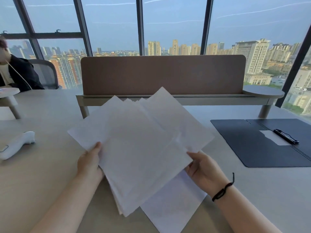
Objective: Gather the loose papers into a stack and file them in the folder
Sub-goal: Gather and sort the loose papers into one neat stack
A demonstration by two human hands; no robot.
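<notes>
1. Big windows (111, 22) fill the far wall, and tall city buildings show behind them.
2. Under everything is my pale table (42, 135). It has lots of bare room left of the papers and in front of the folder.
3. Behind the papers stands a brown screen (163, 74) on a low shelf. It marks the far edge of my space, so I should not push that way.
4. The papers (139, 143) are up off the table, right in front of me. They are bunched together but fanned out, with corners poking in many ways. One sheet sticks out at the bottom, near my right wrist. I think gathering is mostly done. Squaring the edges is left.
5. Right of the papers lies the dark folder (262, 143), open and flat on the table, well apart from the sheets. No loose sheet is in it yet, so filing is all still to do. Its right side runs out of view.
6. My left hand (90, 163) pinches the left edge of the papers, thumb on top.
7. My right hand (204, 170) pinches the right lower corner of the papers, thumb on top too.
8. Far left of the papers sits a white thing (16, 145). I cannot tell what it is.
9. On the folder rests a black pen (286, 136), on a white patch. I think it may get in the way when the papers go in.
</notes>
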